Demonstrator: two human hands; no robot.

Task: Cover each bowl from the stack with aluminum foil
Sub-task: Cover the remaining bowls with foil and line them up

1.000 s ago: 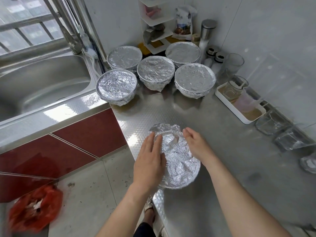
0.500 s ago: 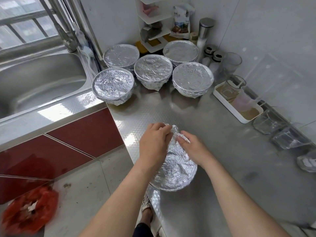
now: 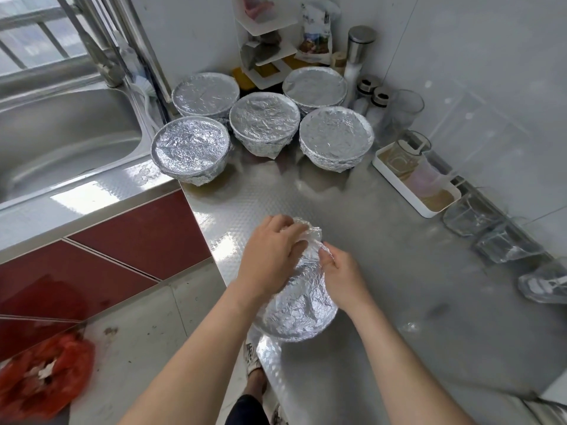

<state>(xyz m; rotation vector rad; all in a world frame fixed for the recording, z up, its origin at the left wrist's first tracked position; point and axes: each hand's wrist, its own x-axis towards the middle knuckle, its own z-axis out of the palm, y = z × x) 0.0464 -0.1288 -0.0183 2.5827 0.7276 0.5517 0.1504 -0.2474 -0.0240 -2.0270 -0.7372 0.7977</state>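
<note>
My left grip (image 3: 270, 259) and right grip (image 3: 343, 279) pinch bunched foil (image 3: 302, 305) at the far rim of the bowl (image 3: 291, 335), right of the sink (image 3: 61, 139); I'd tuck it snugly under.

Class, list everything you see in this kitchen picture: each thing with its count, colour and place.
counter: one, steel, centre and right
sink: one, steel, left
covered bowls: five, silver foil, back of counter
near bowl: one, silver foil, counter front
tray: one, white, right by wall
shelf rack: one, white, back corner
canister: one, steel, back wall
bag: one, red, floor lower left
left hand: one, grips near bowl's foil
right hand: one, pinches same foil
</note>
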